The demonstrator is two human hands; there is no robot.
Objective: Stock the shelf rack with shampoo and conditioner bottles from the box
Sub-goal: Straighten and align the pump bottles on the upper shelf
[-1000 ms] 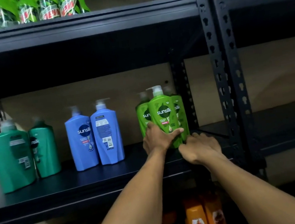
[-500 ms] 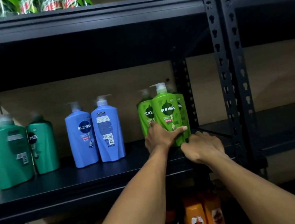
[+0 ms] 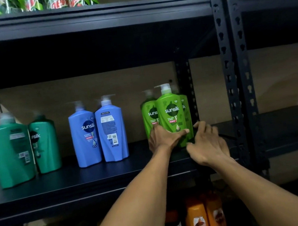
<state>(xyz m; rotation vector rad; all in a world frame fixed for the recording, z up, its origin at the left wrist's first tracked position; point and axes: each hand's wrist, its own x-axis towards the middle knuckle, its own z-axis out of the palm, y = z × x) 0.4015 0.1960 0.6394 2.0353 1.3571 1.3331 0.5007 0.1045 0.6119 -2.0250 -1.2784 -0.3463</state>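
Gripping green bottle point(image 3: 171, 113), left hand point(image 3: 164, 139) masks lower corner.

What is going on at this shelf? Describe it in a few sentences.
A person is stocking a black metal shelf rack. Their left hand grips the lower part of the front bright green plastic Sunsilk pump bottle, which stands upright on the middle shelf. Their right hand is beside it, fingers relaxed, holding nothing. Two blue pump bottles stand further left.

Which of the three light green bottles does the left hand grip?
The front bottle, standing ahead of the left rear bottle and the right rear bottle, its whole label showing; the left hand wraps its lower part, thumb across the front.
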